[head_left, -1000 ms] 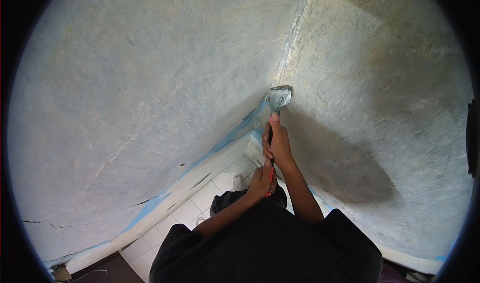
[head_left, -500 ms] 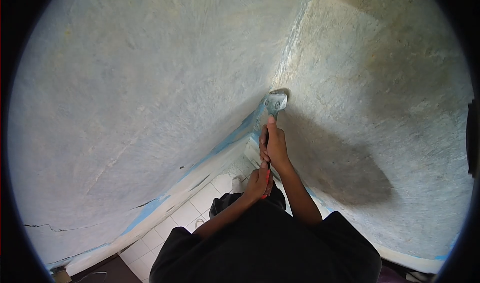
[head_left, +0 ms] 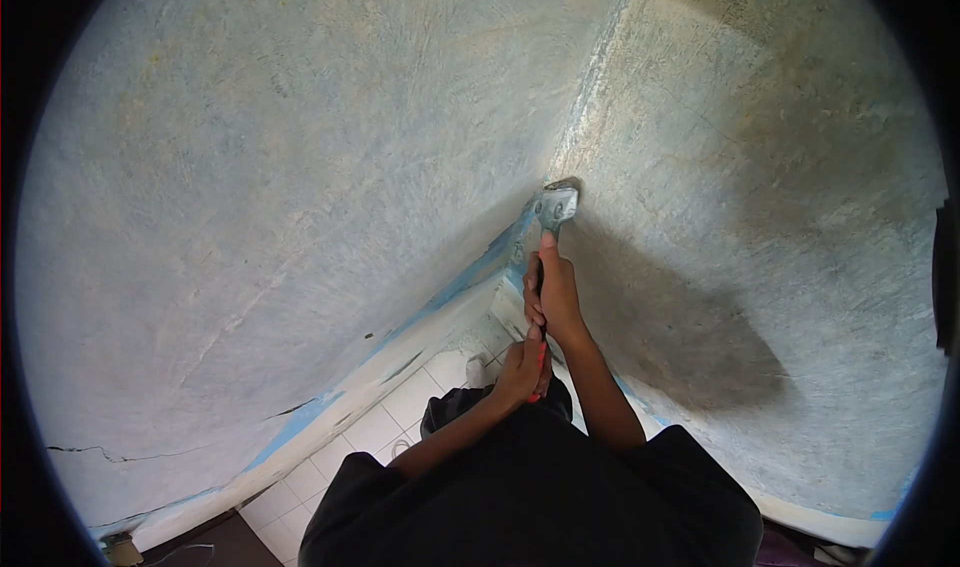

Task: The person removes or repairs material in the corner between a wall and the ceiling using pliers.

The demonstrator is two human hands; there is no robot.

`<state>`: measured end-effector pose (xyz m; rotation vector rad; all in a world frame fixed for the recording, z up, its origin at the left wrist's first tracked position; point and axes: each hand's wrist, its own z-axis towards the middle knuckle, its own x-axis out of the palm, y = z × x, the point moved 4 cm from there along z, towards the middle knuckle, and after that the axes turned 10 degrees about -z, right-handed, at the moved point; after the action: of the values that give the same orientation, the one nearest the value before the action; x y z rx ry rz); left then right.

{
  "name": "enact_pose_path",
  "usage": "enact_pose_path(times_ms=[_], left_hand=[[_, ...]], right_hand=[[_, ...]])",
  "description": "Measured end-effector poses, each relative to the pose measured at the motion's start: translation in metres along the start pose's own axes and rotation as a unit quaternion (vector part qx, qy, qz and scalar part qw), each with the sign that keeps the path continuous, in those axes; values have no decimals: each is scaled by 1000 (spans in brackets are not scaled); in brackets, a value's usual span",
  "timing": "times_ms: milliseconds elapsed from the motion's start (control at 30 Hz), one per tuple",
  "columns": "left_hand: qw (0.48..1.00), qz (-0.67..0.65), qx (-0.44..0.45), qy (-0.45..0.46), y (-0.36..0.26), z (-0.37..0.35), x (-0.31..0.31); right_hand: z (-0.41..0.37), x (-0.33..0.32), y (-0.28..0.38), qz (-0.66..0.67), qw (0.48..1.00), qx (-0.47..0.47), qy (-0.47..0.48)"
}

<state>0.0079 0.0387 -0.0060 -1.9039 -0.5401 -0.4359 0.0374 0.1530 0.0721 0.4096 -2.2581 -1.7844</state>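
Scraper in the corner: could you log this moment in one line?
scraper: at wall corner; left hand: lower handle; right hand: upper handle

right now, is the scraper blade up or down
Blade up: the scraper's head shows above the right hand, its red handle end in the left hand below.

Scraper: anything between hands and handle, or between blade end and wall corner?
Nothing visible in the way. Right hand and left hand are both closed directly around the scraper. No object shows between it and the wall corner; blade contact is unclear.
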Motion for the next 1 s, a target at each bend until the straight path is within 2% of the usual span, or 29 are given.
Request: enact_pose_path(times_ms=[167,267,367,467,567,767,1000], left_hand=[[1000,12,-1,8,4,-3,-2],[999,-27,-22,8,-7,-6,6],[1000,-4,10,8,-1,-4,3],[1000,0,-26,14,0,-8,-1],[999,-41,-25,7,-5,-6,5],[998,0,-32,46,-11,-16,8],[997,-17,-42,65,-3,-14,8]], right_hand=[[-3,-3,-12,21,1000,11,3],[-2,0,1,3,1000,16,11],[-5,-2,-1,24,999,21,5],[-5,-3,-6,68,997,28,36],[-4,1,6,23,1000,9,11],[-9,-2,13,46,998,18,27],[-7,-5,9,17,999,28,33]])
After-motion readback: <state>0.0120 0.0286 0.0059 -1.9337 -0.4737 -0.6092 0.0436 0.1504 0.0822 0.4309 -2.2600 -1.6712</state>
